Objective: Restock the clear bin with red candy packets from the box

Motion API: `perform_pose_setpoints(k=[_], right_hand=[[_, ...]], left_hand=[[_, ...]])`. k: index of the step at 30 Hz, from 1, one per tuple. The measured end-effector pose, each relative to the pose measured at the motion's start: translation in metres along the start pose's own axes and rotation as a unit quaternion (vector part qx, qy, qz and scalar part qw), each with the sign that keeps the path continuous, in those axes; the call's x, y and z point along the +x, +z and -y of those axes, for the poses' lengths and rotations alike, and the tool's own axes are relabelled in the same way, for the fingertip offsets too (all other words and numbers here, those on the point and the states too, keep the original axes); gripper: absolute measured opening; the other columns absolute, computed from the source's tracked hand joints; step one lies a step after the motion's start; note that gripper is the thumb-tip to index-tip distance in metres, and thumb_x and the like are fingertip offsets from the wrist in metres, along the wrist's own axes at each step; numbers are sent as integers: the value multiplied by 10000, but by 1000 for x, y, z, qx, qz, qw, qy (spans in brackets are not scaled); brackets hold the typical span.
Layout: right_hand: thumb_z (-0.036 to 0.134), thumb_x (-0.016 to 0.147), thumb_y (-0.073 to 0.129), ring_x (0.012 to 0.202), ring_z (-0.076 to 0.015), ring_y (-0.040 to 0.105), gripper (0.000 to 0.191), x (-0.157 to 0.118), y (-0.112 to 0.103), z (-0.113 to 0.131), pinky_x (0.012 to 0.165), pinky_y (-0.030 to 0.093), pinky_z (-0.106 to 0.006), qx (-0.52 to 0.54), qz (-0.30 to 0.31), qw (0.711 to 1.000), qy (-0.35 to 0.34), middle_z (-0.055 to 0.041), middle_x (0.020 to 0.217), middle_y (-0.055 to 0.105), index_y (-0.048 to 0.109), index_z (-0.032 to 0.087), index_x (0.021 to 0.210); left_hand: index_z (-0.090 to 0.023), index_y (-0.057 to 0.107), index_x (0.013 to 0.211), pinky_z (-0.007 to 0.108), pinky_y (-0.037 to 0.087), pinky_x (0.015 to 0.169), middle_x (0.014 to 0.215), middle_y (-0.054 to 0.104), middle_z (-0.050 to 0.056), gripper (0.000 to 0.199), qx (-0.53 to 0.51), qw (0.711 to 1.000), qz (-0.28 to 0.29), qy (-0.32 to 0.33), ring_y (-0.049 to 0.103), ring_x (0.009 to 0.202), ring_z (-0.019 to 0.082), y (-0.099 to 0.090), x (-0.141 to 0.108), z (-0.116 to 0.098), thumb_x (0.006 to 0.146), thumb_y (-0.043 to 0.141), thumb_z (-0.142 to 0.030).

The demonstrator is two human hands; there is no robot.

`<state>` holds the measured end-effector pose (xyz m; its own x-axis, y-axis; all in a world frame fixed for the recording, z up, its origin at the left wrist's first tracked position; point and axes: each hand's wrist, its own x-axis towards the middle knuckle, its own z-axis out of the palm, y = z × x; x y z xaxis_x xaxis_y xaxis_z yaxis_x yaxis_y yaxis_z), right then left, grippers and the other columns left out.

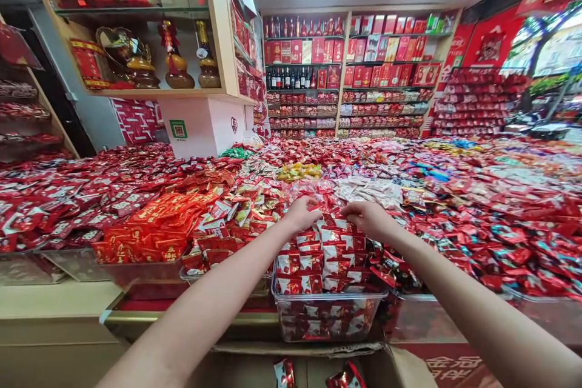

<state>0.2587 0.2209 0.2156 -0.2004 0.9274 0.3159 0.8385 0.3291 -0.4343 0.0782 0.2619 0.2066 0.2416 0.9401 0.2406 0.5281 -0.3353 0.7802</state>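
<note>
Red-and-white candy packets (311,260) stand stacked in neat rows in a clear plastic bin (330,298). At the back of these rows, my left hand (302,213) has its fingers curled in from the left, closed on a candy packet. Opposite it, a short gap away, my right hand (369,220) is bent over the pile with thumb and fingers closed on a packet there. The fingertips of both hands are partly hidden among the wrappers. Below the bin is an open cardboard box (254,370) with a few loose packets (285,373) inside.
Orange-red packets (157,224) fill a bin on the left, and heaped red sweets (509,236) spread to the right. White packets (373,191) and yellow packets (299,171) lie behind. A white pillar (191,127) and a wooden cabinet (218,42) rise at the left; stocked shelves (304,88) line the back.
</note>
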Motion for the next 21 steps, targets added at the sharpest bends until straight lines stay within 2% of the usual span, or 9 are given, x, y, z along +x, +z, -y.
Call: perform_pose_setpoints(k=[4, 8, 15, 21], right_hand=[[112, 698, 468, 708, -153, 594, 210, 0, -3, -5, 655, 446, -238, 57, 9, 998, -6, -33, 770, 676, 643, 169, 798], [135, 700, 467, 666, -150, 580, 206, 0, -5, -7, 620, 442, -246, 61, 21, 998, -13, -24, 731, 668, 642, 172, 802], [172, 687, 495, 667, -151, 570, 168, 0, -4, -9, 627, 436, -257, 73, 34, 997, -17, -20, 719, 655, 621, 172, 797], [177, 683, 493, 678, -146, 558, 160, -1, -8, -12, 631, 433, -254, 100, 34, 994, -18, -19, 721, 640, 614, 171, 787]], left_hand=[[-113, 553, 961, 238, 455, 682, 890, 646, 69, 325, -23, 998, 48, 42, 585, 777, 140, 6, 0, -6, 653, 565, -217], [-134, 583, 948, 225, 457, 719, 937, 653, 50, 328, -27, 991, 109, 79, 590, 835, 143, 8, 0, -7, 631, 587, -214], [-128, 568, 987, 266, 452, 725, 954, 641, 64, 358, 26, 993, 89, 71, 579, 846, 175, 11, 0, -3, 647, 538, -236], [-139, 617, 926, 240, 442, 691, 847, 676, 31, 302, 64, 984, 137, 92, 586, 770, 156, 6, 2, -14, 641, 539, -199]])
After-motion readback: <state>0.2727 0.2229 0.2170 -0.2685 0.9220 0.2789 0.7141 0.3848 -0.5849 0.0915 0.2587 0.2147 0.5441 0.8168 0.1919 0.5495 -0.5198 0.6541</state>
